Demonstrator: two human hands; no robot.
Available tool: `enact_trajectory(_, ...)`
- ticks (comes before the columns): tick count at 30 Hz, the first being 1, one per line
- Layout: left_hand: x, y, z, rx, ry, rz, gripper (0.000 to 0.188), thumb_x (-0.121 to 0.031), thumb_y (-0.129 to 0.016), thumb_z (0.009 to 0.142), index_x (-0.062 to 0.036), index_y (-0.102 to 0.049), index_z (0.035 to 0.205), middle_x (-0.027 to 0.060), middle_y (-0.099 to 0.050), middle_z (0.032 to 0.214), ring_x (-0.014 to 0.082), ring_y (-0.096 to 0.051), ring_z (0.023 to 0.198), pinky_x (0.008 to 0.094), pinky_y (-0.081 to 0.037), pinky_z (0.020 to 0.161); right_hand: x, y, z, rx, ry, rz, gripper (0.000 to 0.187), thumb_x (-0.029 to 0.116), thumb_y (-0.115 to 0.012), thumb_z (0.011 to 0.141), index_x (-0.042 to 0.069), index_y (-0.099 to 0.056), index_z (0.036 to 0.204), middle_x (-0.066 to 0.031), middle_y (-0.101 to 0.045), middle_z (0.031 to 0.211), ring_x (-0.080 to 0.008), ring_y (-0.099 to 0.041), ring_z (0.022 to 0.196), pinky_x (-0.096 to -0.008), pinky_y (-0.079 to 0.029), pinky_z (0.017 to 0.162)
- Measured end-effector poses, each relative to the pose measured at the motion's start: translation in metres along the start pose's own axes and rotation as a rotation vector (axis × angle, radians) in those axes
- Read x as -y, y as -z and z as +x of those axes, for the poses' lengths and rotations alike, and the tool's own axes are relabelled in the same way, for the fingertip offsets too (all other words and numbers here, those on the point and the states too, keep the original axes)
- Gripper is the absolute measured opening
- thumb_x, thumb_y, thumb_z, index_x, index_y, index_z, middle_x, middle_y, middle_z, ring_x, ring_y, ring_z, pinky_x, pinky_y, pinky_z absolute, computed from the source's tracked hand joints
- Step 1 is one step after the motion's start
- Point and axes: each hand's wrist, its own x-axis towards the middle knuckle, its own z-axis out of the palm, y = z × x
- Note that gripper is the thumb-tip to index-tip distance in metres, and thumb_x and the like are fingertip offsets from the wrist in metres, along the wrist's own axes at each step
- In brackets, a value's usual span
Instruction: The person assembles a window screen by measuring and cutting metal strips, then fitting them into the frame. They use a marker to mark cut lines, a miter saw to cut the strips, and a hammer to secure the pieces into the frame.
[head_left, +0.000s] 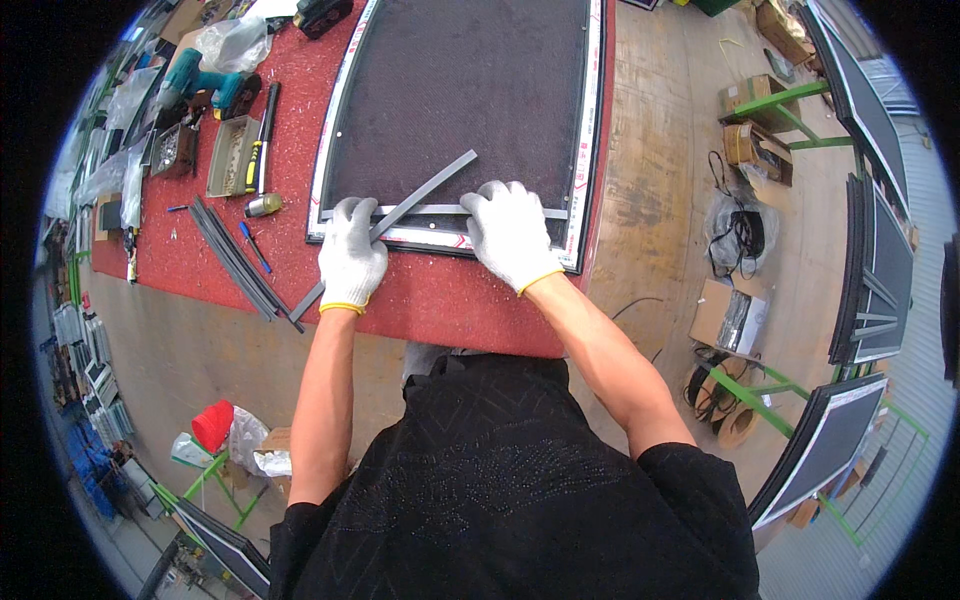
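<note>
A screen panel (465,95) with dark mesh and a white-taped frame lies on the red-covered table (430,305). Along its near side runs a narrow grey strip (410,210). My left hand (352,258), in a white glove with a yellow cuff, has its fingers curled over the strip's left part at the panel's near left corner. A second grey strip (430,188) slants across the panel and passes beneath that hand. My right hand (511,232), gloved alike, presses its bent fingers on the first strip near the right corner. The fingertips' undersides are hidden.
Left on the table are several loose dark strips (235,262), a blue pen (255,246), a hammer (263,205), a parts tray (230,158) and a teal cordless drill (205,85). Boxes (728,317) and green stands (770,400) with panels are on the right.
</note>
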Motion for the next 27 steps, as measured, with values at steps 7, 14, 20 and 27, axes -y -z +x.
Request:
enact_trajectory(7,0.001,-0.006,0.001,0.003,0.052,-0.009,0.054,0.0,-0.077,0.085,-0.0113,-0.072,0.138,0.0164,-0.068,0.143,0.0438,-0.07,0.13,0.052,-0.062,0.107,0.0,-0.008,0.001,-0.04,0.009,0.002,0.024,0.017,-0.073,0.101,0.015,-0.084,0.121,-0.0113,-0.078,0.118,-0.0368,-0.07,0.109,-0.054,-0.056,0.095)
enact_trajectory(14,-0.004,-0.006,-0.001,-0.001,0.116,-0.037,0.055,0.0,-0.074,0.085,-0.0102,-0.072,0.139,0.0178,-0.067,0.146,0.0451,-0.065,0.138,0.0523,-0.057,0.115,-0.009,0.016,0.009,0.071,0.063,-0.063,0.024,0.017,-0.074,0.098,0.012,-0.084,0.12,-0.015,-0.077,0.114,-0.0382,-0.074,0.11,-0.0542,-0.059,0.093)
enact_trajectory(20,-0.007,-0.014,-0.007,-0.037,0.215,-0.008,0.062,0.0,-0.078,0.084,-0.0118,-0.069,0.145,0.0172,-0.063,0.153,0.0452,-0.064,0.141,0.0533,-0.058,0.115,-0.025,0.035,0.016,0.253,0.204,-0.237,0.022,0.019,-0.064,0.104,0.009,-0.081,0.114,-0.0157,-0.075,0.109,-0.0342,-0.076,0.105,-0.0498,-0.062,0.086)
enact_trajectory(27,-0.041,0.012,-0.031,-0.096,0.349,-0.178,0.054,-0.023,-0.085,0.092,-0.0094,-0.073,0.142,0.0208,-0.067,0.15,0.044,-0.069,0.134,0.0526,-0.058,0.113,-0.04,0.037,0.043,0.179,0.262,-0.176,0.02,0.014,-0.064,0.101,0.007,-0.081,0.11,-0.0204,-0.077,0.108,-0.0406,-0.076,0.105,-0.0546,-0.063,0.09)
